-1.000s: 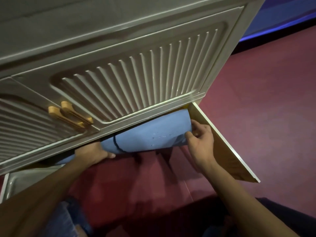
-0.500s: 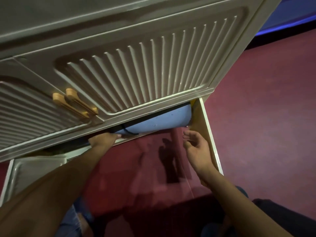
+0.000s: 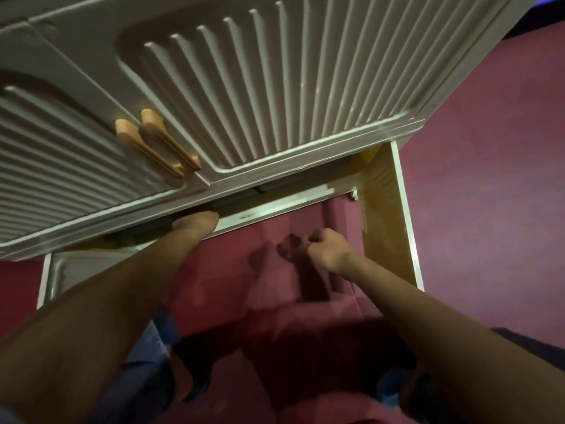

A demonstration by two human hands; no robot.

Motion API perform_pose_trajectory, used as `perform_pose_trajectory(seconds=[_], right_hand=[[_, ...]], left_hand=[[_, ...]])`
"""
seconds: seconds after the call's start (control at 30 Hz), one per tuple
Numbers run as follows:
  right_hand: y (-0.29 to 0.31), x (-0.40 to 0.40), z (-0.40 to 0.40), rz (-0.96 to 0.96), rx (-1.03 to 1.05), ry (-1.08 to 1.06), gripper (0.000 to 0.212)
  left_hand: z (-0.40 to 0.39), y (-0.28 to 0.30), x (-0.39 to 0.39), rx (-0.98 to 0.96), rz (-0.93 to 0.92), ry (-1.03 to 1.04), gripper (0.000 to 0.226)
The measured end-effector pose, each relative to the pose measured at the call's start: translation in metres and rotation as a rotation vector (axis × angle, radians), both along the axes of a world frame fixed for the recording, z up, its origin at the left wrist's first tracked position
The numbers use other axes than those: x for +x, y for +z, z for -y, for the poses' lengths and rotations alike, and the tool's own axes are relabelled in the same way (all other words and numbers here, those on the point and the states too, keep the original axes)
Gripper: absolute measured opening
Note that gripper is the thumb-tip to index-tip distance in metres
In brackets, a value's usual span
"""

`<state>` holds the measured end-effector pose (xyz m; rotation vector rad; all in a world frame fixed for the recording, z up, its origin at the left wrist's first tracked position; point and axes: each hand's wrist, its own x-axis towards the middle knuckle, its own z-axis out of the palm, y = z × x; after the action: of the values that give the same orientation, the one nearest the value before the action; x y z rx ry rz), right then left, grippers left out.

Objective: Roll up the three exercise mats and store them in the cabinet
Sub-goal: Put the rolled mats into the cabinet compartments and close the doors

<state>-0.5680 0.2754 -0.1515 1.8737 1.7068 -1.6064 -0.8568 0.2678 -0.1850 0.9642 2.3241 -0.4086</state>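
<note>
Cabinet (image 3: 275,87) interior hidden, possibly dark; left hand (image 3: 195,223) reaching inside.

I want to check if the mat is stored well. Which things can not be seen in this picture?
- Mat: not visible in the head view; the cabinet front hides the compartment.
- Left hand: fingers reach under the cabinet edge, so its grip is hidden.
- Right hand: curled and blurred.
- Other two mats: not in view.
</note>
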Motion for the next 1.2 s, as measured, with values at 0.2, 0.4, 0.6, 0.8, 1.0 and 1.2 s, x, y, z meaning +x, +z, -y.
perform_pose_trajectory(seconds=[0.2, 0.4, 0.6, 0.8, 1.0, 1.2], right_hand=[[0.027, 0.003, 0.022, 0.07, 0.013, 0.185, 0.019], [0.077, -0.004, 0.019, 0.158, 0.172, 0.371, 0.027], [0.147, 0.003, 0.032, 0.239, 0.514, 0.406, 0.034], [0.172, 0.038, 0.031, 0.369, 0.403, -0.068, 0.066], [0.147, 0.084, 0.032, 0.444, 0.163, -0.296, 0.103], [0.14, 0.087, 0.051, 0.446, 0.133, -0.114, 0.065]], left_hand=[[0.066, 0.035, 0.021, 0.101, -0.139, -0.426, 0.057], [0.136, 0.103, 0.016, 0.125, -0.221, -0.413, 0.06], [0.229, 0.174, -0.031, 0.293, -0.381, 0.009, 0.082], [0.332, 0.17, -0.065, 0.076, -0.06, 0.413, 0.085], [0.358, 0.163, -0.021, 0.219, -0.033, 0.301, 0.031], [0.348, 0.152, -0.001, 0.313, -0.073, 0.322, 0.026]])
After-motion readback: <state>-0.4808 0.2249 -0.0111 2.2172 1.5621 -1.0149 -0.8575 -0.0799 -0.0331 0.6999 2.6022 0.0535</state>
